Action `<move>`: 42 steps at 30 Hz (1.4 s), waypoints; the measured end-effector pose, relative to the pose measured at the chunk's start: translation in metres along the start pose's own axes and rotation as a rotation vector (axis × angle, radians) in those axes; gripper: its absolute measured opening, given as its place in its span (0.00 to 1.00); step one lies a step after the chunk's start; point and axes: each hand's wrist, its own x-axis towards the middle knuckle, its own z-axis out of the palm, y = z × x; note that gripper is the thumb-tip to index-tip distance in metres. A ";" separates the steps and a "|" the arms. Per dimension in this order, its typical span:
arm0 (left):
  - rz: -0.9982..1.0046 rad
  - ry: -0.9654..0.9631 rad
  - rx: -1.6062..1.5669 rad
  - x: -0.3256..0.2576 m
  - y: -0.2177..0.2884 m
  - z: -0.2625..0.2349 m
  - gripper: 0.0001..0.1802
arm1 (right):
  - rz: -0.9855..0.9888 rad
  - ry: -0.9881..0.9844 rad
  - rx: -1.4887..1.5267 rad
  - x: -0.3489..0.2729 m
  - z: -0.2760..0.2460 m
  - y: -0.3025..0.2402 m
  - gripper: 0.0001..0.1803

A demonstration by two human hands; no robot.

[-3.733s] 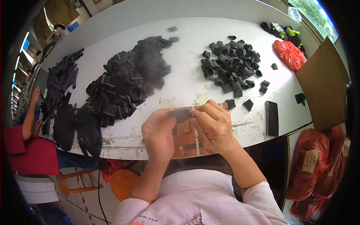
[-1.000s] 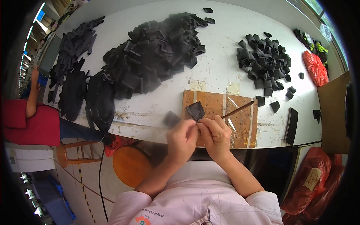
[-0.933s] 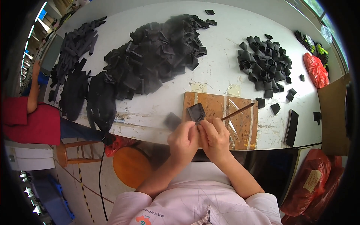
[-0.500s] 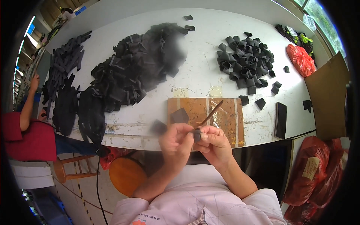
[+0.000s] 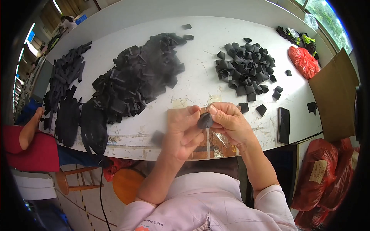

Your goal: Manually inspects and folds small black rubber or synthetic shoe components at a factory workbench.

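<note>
Head view: both hands meet over the near edge of the white table [image 5: 200,82], just above a wooden board [image 5: 216,140] that lies there. The left hand [image 5: 183,131] and the right hand [image 5: 227,121] pinch one small black piece [image 5: 205,120] between their fingertips, each closed on it from its own side.

Beyond the board, to its right, sits a heap of small black loops [image 5: 246,69]; beyond it to the left spreads a larger pile of flat black strips [image 5: 135,82]. A dark flat bar [image 5: 284,125] lies right of the board.

The piece is small and held only at the fingertips, so in my judgement a loosened pinch could drop it off the table edge into the lap or onto the floor, since the hands sit right at that edge
</note>
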 end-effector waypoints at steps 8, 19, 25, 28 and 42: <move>0.915 0.127 1.307 0.007 -0.007 0.021 0.16 | -0.632 0.368 -0.546 -0.015 0.008 0.002 0.17; 0.555 -0.215 0.346 0.008 -0.003 0.005 0.07 | -0.801 0.431 -0.806 -0.013 0.031 -0.002 0.13; 0.529 -0.144 0.350 0.003 -0.008 -0.007 0.06 | -0.827 0.474 -0.788 -0.008 0.026 0.014 0.07; 0.564 -0.082 0.428 0.002 -0.009 -0.009 0.06 | -0.892 0.526 -0.868 -0.008 0.027 0.018 0.07; 0.605 0.574 1.641 0.007 -0.007 -0.046 0.09 | -0.481 0.471 -0.032 -0.004 -0.012 -0.033 0.13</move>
